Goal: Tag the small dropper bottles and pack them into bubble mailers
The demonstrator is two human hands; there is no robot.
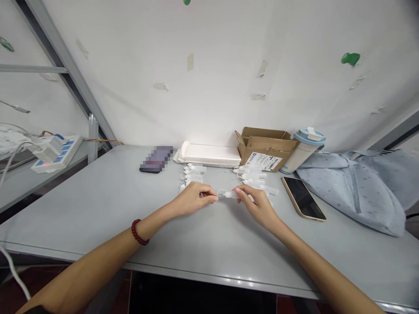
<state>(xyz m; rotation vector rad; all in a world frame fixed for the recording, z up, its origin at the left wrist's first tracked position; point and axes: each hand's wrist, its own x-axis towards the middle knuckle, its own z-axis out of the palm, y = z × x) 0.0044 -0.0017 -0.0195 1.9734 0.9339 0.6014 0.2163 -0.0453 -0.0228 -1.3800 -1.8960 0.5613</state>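
Near the middle of the desk, my right hand (257, 203) pinches the body of a small translucent needle-tip bottle (231, 194), which lies level with its thin metal needle pointing left. From the bottle's neck a thin looped strap runs to my left hand (196, 198). The thumb and forefinger of that hand are pressed together by the needle's end, on what looks like the strap's small cap, mostly hidden. Beyond my left hand lies a row of similar bottles (195, 168). More such bottles (257, 175) lie behind my right hand, partly covered by it.
Against the wall stand a stack of white flat boxes (209, 153), an opened cardboard box (266, 148) and a lidded cup (304, 150). A phone (304, 198) and a pale blue cloth bag (353, 192) lie at right. Another phone (157, 159) and a power strip (62, 155) are at left.
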